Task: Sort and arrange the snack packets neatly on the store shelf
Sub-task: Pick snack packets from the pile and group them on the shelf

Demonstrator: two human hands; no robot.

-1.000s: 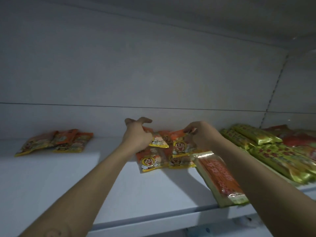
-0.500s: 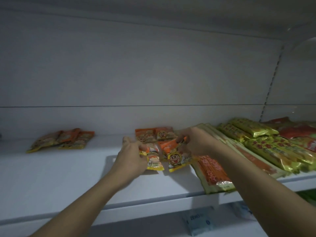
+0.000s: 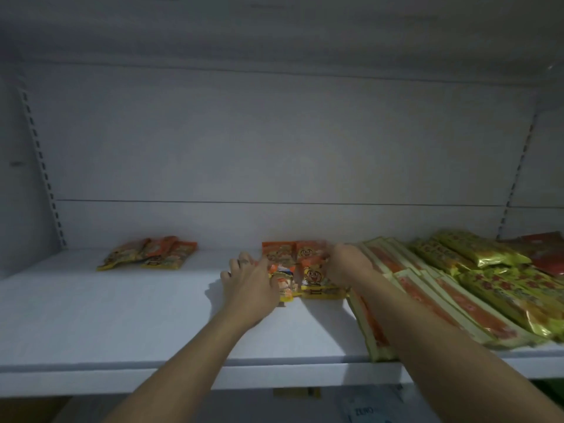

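Small orange snack packets with a cartoon face (image 3: pixel 314 277) lie in a cluster at the middle of the white shelf (image 3: pixel 122 315). My left hand (image 3: pixel 250 285) lies flat on the left packets of that cluster, fingers spread, covering most of a front packet (image 3: pixel 285 288). My right hand (image 3: pixel 345 264) reaches in from the right and touches the top of the right-hand packet; its fingertips are hidden behind the hand. Two more orange packets (image 3: pixel 293 251) lie just behind, against the back wall.
A separate small pile of orange packets (image 3: pixel 149 256) lies at the back left. Long orange-and-cream packs (image 3: pixel 427 297) lie in a row right of my right forearm, with green-gold packs (image 3: pixel 488 270) and red packs (image 3: pixel 546 251) further right. Slotted uprights stand at both sides.
Both hands have set the small packets down flatter and closer together on the shelf. The view has pulled back and shifted left, showing more of the shelf.
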